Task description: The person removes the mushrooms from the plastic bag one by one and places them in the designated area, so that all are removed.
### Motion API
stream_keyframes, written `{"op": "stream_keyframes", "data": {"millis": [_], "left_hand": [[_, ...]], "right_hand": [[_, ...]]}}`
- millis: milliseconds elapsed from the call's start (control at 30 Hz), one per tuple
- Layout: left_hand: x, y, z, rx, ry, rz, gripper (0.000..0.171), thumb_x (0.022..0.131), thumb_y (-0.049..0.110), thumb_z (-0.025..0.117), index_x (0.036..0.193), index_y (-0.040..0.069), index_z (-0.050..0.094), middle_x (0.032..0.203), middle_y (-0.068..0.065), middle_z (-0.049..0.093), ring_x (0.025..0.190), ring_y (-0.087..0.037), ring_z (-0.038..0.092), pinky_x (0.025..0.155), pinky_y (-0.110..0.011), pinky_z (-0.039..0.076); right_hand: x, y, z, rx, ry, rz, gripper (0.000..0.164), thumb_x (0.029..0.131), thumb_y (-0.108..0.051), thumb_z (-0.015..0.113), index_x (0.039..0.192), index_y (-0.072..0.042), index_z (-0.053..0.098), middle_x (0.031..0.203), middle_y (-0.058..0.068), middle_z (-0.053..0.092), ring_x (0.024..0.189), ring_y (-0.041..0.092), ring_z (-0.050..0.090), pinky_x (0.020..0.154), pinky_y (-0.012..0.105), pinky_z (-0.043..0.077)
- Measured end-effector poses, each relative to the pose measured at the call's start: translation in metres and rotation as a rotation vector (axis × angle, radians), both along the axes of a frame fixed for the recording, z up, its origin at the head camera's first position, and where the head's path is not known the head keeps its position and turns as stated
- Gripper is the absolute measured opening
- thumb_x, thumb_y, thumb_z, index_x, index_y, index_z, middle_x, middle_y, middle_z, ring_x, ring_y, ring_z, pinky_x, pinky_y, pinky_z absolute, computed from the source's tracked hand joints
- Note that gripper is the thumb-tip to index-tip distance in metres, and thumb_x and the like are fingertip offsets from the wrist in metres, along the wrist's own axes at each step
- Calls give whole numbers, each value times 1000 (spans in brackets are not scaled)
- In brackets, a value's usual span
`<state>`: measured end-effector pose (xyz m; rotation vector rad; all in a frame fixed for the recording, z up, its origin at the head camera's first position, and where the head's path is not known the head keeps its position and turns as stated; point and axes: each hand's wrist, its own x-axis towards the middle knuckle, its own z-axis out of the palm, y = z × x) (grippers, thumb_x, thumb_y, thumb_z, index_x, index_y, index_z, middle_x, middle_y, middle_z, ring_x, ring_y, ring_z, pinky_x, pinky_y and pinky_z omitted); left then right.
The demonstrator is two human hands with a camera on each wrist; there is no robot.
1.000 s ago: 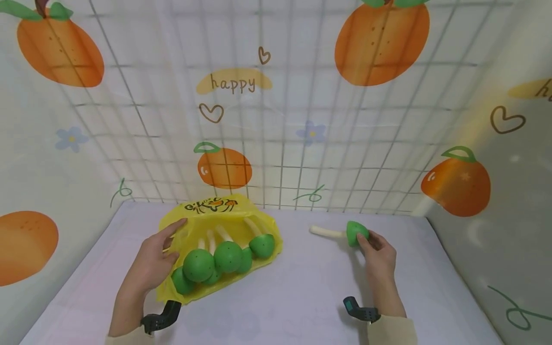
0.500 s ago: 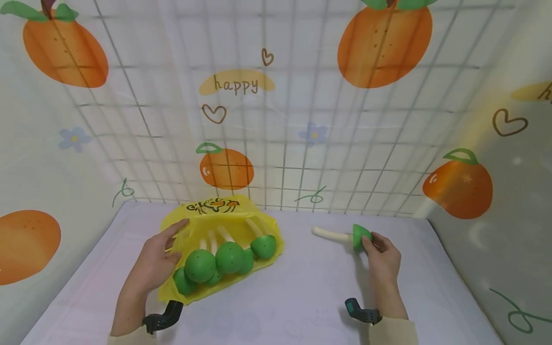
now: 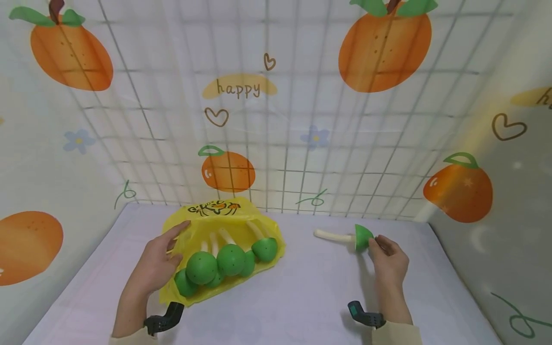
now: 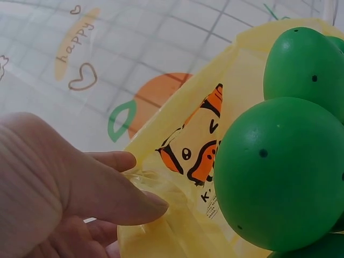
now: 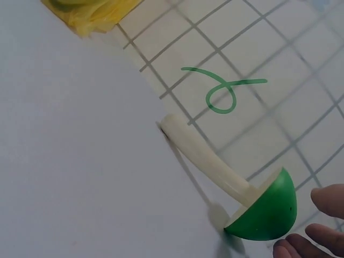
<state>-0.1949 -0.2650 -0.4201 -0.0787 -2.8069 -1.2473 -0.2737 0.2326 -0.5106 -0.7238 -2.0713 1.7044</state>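
Note:
A yellow plastic bag with a printed cartoon animal lies on the left of the table. Several toy mushrooms with round green caps and pale stems are in its mouth. My left hand grips the bag's left edge; in the left wrist view the thumb lies over the plastic, with fingers partly hidden behind it. At right, a single toy mushroom rests on its side, stem pointing left. Just right of its green cap is my right hand, its fingers loosely bent and apart from the cap in the right wrist view.
The white tabletop stretches between the bag and the lone mushroom. A wire grid behind a printed orange-pattern sheet stands along the back edge, with sheet walls at both sides. Each wrist wears a black camera band.
My right hand has let go of the toy mushroom's cap and drawn slightly right, leaving it on the table. The left hand stays at the bag. The head view has shifted a little.

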Motion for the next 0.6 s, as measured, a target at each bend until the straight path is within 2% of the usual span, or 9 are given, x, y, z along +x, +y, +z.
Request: {"op": "stream_keyframes", "data": {"millis": [133,367,600], "left_hand": [[1,-1,0,-5,10,-6,74,94,-12,57,162,13,42,160,-26,43,136,-54,51,106,-64,48],[1,-2,0,-20,14,-7,73,95,-11,57,163,12,41,161,-26,42,136,-55,51,106,-64,47],[0,-1,0,-22,27,-7,72,95,-11,55,162,10,41,160,-25,43,136,-54,51,106,-64,48]], "right_hand": [[0,-1,0,2,3,-8,51,103,-23,68,147,1,58,143,18,61,114,13,58,84,12,49],[-1,-2,1,-7,-5,-17,52,102,-25,68,148,-2,58,146,18,60,127,26,58,99,22,52],[-1,-7,12,7,29,-41,56,102,-24,68,152,-2,53,147,19,60,126,23,58,104,24,51]]}}
